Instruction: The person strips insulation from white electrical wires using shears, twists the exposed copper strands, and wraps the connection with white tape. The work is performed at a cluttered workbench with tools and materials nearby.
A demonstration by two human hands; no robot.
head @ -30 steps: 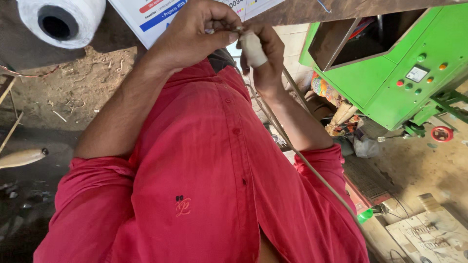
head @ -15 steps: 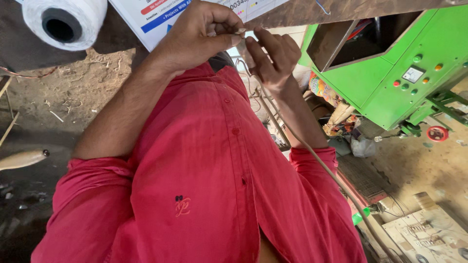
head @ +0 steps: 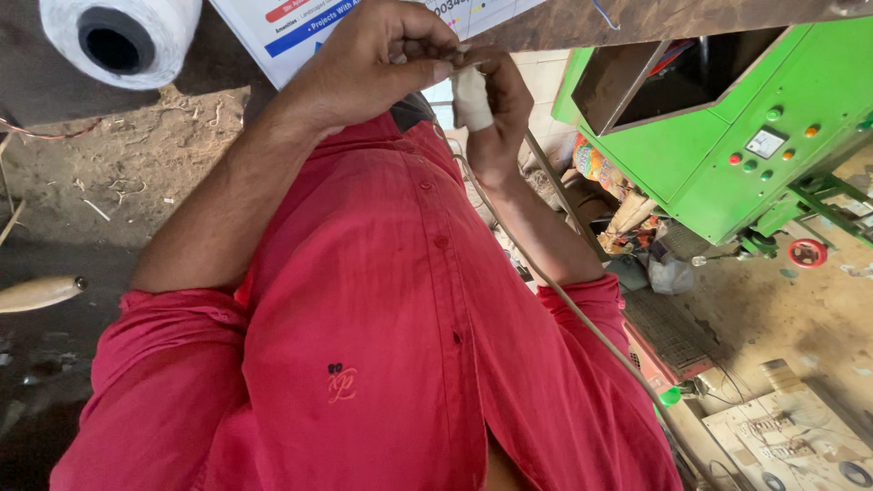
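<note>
The small white roll (head: 472, 98) is gripped in the closed left hand (head: 498, 127), up by the collar of the red shirt (head: 382, 300). The right hand (head: 382, 59) is curled shut, with something thin pinched at the roll's top. Probably best done with the cord (head: 582, 318) pulled taut and the roll held steady, tbh. The roll's long axis stands nearly upright in the frame, top end towards the right fingertips. The cord slants off to the lower right, near the green machine (head: 727, 136).

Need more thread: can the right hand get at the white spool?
Probably yes: nothing lies between the right hand and the white spool, but it is pinching the cord by the left hand.
</note>
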